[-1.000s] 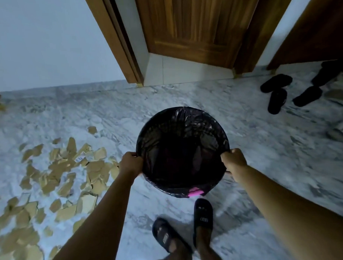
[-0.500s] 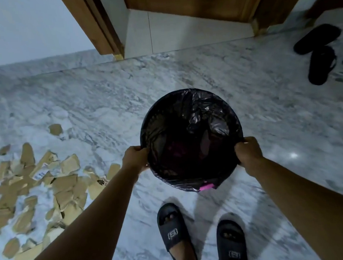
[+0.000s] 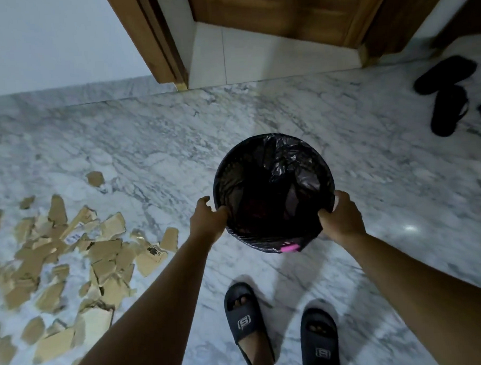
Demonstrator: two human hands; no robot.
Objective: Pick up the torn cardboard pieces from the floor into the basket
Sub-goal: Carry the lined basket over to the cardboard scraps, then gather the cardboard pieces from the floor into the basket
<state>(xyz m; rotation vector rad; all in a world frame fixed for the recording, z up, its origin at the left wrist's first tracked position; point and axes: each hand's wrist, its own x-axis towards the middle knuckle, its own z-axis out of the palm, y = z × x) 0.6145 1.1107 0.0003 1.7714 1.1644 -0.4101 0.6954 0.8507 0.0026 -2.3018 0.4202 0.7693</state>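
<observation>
Gripping liner-draped basket [image 3: 273, 138] by opposite rim edges, left hand [image 3: 208, 223] and right hand [image 3: 341, 219] curled tight for a level carry | low by the feet, marble floor [image 3: 258, 118] contact unclear | just right of torn cardboard pieces [image 3: 104, 251] strewn there, presumably for short reach.

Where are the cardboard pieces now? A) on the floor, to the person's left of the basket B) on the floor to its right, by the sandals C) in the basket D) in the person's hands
A: the cardboard pieces lie scattered on the floor, left of the basket.
</observation>
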